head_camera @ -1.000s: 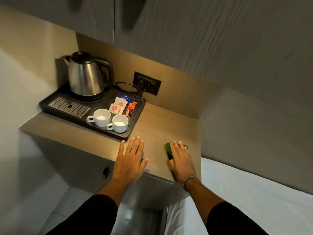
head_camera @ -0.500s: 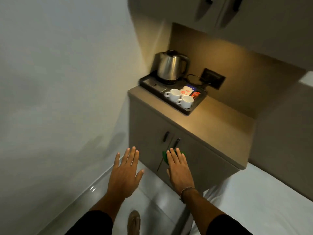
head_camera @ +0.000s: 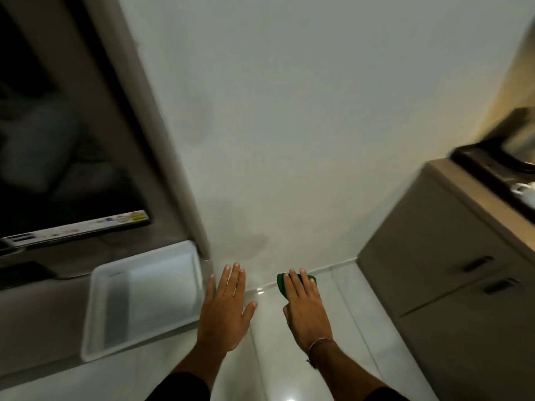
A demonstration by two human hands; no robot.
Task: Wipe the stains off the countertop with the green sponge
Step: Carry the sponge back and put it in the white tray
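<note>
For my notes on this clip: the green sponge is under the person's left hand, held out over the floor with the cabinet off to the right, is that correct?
Not quite: the head view shows the green sponge under the right hand; the left hand is open and empty. The rest holds: both are out over the floor, and the cabinet is off to the right.

White tray (head_camera: 144, 296), television (head_camera: 58, 140), cabinet (head_camera: 451, 273)

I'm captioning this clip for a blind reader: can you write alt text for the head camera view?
Two bare hands reach out over a glossy tiled floor, the right hand flat on a green sponge, the left hand open and empty. A white tray sits at left, and a cabinet with its countertop stands at the right edge, away from both hands.
</note>
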